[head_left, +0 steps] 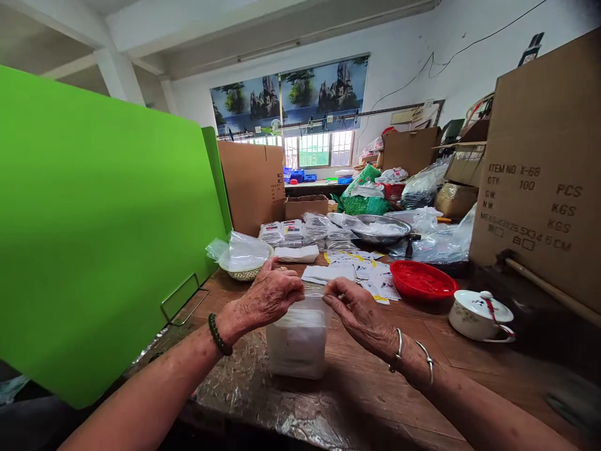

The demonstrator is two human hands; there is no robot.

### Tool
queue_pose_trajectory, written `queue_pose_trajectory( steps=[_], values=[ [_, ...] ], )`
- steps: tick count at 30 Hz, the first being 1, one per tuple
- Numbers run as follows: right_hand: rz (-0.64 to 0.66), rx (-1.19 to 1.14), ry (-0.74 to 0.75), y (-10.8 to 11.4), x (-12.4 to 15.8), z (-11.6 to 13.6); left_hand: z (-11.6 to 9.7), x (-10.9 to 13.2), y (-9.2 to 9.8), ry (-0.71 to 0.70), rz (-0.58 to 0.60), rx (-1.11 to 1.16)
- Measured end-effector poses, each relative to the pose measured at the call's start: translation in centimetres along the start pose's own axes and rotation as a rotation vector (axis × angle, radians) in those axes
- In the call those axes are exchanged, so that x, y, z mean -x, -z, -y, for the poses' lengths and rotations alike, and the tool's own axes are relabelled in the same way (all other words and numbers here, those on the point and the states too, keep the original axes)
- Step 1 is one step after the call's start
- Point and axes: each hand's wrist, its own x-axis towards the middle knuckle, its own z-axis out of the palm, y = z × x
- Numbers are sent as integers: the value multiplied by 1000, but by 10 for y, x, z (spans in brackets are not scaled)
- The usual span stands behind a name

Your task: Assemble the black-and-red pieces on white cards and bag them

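A clear plastic bag point(314, 290) is stretched between my two hands, its thin film hard to make out. My left hand point(273, 293) is closed, pinching the bag's left side with fingertips and thumb. On the other side my right hand point(357, 312) pinches the bag's right edge between thumb and fingers. Just below and behind the bag, on the table's near part, stands a translucent white plastic box point(297, 351) with pale flat pieces inside. White folded papers point(328, 274) lie beyond my hands, beside printed cards point(373, 275) with yellow edges.
A basket point(241, 274) heaped with clear bags stands left, near a wire stand point(185, 300) and a green partition point(113, 219). Packed bags point(291, 232) and a metal basin point(406, 230) are behind. On the right are a red bowl point(422, 280), a lidded cup point(474, 319) and a large carton point(539, 138).
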Motion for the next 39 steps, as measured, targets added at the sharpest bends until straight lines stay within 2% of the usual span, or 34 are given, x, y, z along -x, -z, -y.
queue_pose_trajectory(
  steps=[9,18,24,29,33,39],
  values=[
    [-47,38,56,3,0,-2,-1,1,-2,1,-25,-26],
    [18,98,72,8,-2,-7,-1,3,0,-26,-31,-50],
    [78,92,166,3,-9,-1,-1,3,0,-32,-22,-70],
    [72,146,165,-1,-11,3,-1,4,0,-36,-33,-50],
    [64,168,219,-4,-14,5,-3,2,1,-23,-21,-44],
    [60,219,201,-3,-15,5,14,11,10,11,13,88]
  ],
)
